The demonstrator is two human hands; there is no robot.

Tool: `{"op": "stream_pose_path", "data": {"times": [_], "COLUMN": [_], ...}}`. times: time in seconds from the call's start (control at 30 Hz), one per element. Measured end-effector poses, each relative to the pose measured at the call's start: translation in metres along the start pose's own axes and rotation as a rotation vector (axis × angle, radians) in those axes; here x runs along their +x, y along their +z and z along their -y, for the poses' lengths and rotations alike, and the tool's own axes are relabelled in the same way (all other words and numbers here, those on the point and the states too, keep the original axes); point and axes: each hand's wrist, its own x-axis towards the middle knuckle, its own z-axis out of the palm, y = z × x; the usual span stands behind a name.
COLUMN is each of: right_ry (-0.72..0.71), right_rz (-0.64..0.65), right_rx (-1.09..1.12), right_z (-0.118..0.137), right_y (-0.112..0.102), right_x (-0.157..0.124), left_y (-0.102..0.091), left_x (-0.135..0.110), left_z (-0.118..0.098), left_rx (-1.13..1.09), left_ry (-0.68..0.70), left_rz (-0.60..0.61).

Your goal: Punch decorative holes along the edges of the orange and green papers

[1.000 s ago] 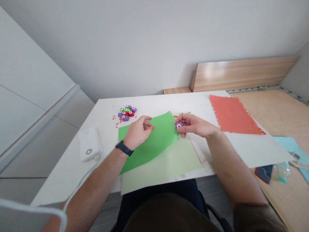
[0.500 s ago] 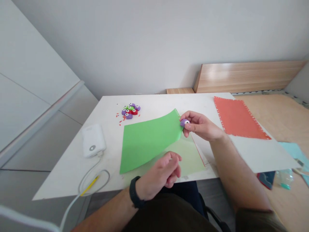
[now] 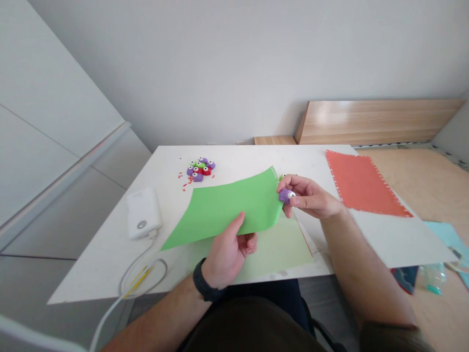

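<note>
A sheet of green paper (image 3: 223,208) is held lifted over the white table, with small notches along its far right edge. Its near edge lies between the thumb and fingers of my left hand (image 3: 230,249), thumb on top. At the sheet's right edge my right hand (image 3: 306,195) is closed around a small purple craft punch (image 3: 285,196) with a white round button. Whether the paper sits inside the punch's slot I cannot tell. A bit of a green punch (image 3: 282,177) peeks out behind my right fingers.
Several purple, green and red punches (image 3: 201,170) cluster at the back left among red paper scraps. An orange sheet (image 3: 361,181) with notched edges lies right. A white power bank (image 3: 142,213) with a cable is at left. Under the green sheet lies a pale sheet (image 3: 282,249).
My left hand has moved left and up and taken hold of the green paper's near edge, raising and bending it. My right hand and the purple punch have shifted slightly right and nearer.
</note>
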Motion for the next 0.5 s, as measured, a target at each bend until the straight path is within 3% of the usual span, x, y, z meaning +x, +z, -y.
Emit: {"op": "stream_pose_path", "data": {"times": [0.27, 0.5], "right_ry": [-0.052, -0.090], "right_rz": [-0.077, -0.372], "right_rx": [-0.001, -0.010], "right_z": [0.001, -0.004], "right_y": [0.001, 0.004], "right_x": [0.001, 0.014], "left_y": [-0.008, -0.017], "left_x": [0.005, 0.031], "left_z": [-0.022, -0.056], "left_rx": [0.470, 0.996], "left_ry": [0.308, 0.508], "left_rz": [-0.010, -0.127]}}
